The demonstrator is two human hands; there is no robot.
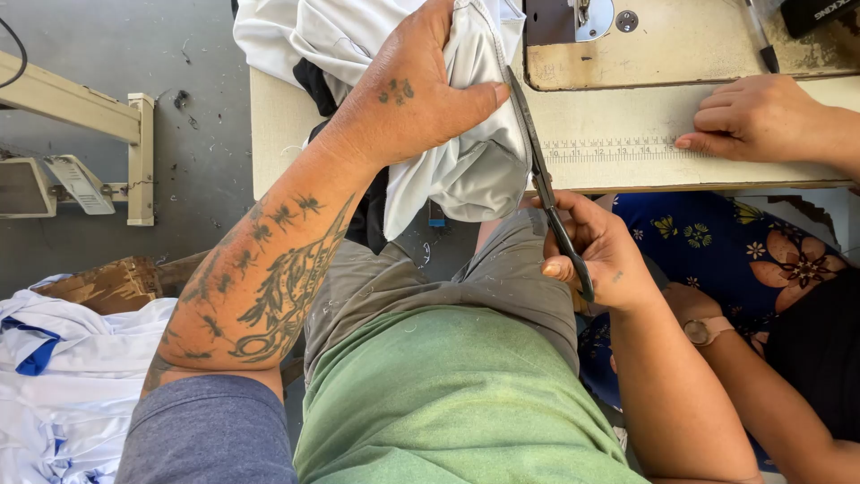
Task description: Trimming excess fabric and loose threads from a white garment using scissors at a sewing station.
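The person's right hand grips the handles of long dark metal scissors, blades angled up along the edge of a bunched white fabric garment. The tattooed left hand clutches that garment over the worn cream sewing table. Farther right, a co-worker's hand rests, seemingly half-curled, on the tabletop.

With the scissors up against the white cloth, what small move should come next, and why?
Probably close the scissors for a short snip. The right hand holds their handles, the blades lie along the edge of the white cloth, and the left hand pins it bunched on the sewing table.
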